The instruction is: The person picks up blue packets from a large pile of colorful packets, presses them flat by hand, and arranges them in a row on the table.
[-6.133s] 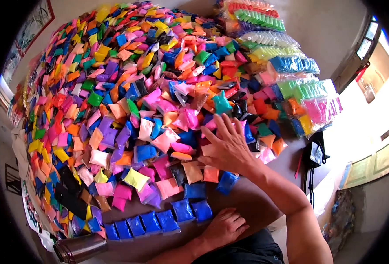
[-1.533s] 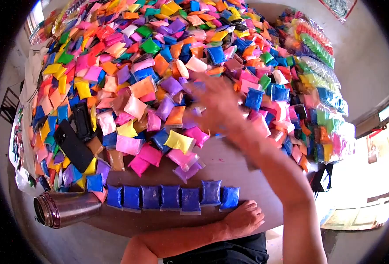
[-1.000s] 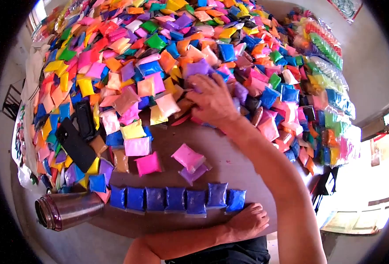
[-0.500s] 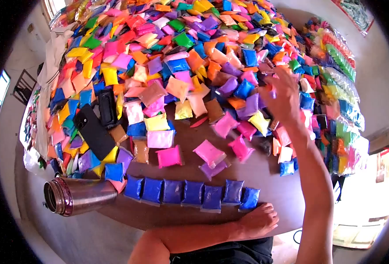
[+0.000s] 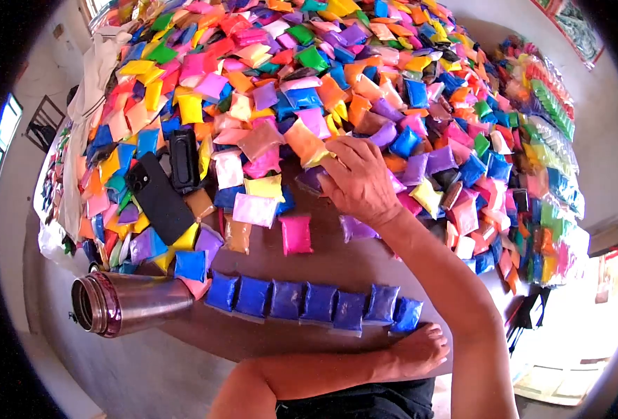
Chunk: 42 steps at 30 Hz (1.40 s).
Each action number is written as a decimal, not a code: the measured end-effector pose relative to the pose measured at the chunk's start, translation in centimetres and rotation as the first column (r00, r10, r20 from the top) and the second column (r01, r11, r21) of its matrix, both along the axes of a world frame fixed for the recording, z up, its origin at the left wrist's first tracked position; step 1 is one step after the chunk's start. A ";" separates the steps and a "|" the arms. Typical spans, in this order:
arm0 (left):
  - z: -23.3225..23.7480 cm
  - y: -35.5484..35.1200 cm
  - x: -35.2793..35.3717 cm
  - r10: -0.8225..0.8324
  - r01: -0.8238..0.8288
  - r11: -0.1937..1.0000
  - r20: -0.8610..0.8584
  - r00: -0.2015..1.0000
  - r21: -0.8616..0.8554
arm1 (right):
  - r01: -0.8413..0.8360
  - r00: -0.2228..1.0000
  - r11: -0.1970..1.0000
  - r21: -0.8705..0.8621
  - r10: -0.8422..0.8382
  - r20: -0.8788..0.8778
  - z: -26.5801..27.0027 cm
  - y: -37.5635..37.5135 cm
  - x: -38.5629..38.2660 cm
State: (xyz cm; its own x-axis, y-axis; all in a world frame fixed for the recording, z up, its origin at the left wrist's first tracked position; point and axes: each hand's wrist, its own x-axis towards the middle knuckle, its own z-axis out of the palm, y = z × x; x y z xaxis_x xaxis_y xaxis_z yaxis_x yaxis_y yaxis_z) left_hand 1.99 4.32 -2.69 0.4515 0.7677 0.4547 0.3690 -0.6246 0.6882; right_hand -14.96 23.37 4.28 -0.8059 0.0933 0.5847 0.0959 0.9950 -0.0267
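Note:
My right hand (image 5: 361, 178) reaches over the front of the packet pile. Its bent fingertips touch the edge of a peach-orange packet (image 5: 305, 142); the underside of the hand is hidden. Beneath the wrist, part of a purple packet (image 5: 358, 228) shows. On the table at the front, my left hand (image 5: 420, 348) rests with its fingers curled in and no object visible in it. Just beyond it is a blue packet (image 5: 407, 315), the right end of a row of several blue packets (image 5: 286, 299). A pink packet (image 5: 296, 234) lies between row and pile.
A large pile of coloured packets (image 5: 239, 42) covers the back of the brown table (image 5: 253, 255). A black phone (image 5: 160, 197) and a black case-like object (image 5: 185, 159) lie on its left side. A steel flask (image 5: 137, 304) lies sideways at front left. Bagged packets (image 5: 550, 167) stand at right.
My right hand has moved left from the right side of the pile to its front middle. The pink packet there has turned; others nearby are shifted or covered. My left hand stays put.

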 end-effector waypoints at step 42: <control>2.0 0.7 0.7 0.344 -0.288 0.893 -0.110 0.933 0.345 | 0.273 0.953 0.472 -0.838 -0.254 0.167 3.7 -1.8 3.1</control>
